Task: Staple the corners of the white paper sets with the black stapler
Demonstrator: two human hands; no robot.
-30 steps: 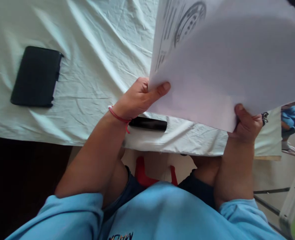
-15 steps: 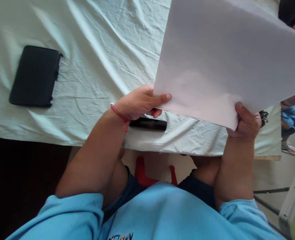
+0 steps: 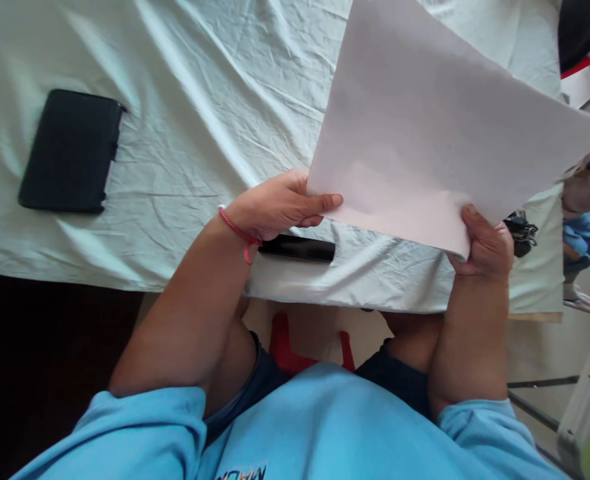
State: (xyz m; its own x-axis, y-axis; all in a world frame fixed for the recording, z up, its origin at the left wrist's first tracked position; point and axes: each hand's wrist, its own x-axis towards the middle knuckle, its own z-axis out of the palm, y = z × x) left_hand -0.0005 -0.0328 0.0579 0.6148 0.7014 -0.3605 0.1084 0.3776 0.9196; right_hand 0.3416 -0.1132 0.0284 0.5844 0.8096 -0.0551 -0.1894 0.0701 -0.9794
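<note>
A large white sheet of paper (image 3: 425, 127) hangs tilted over the table's right half, blank side toward me. My left hand (image 3: 279, 207), with a red string bracelet on the wrist, pinches the sheet's near left corner. My right hand (image 3: 482, 243) grips its near right corner with the thumb on top. Just below my left hand a black pen-like stick (image 3: 299, 249) lies on the pale green wrinkled tablecloth (image 3: 189, 120).
A black flat case (image 3: 69, 152) lies at the left of the table. A bunch of keys (image 3: 519, 230) sits near the right edge. Another person's hand (image 3: 587, 183) shows at the far right. A red stool (image 3: 287, 350) is under me.
The paper has tilted down and away; the printed stamp side seen one second ago no longer shows. Both hands kept their grip and dropped slightly. Another person's hand appeared at the right.
</note>
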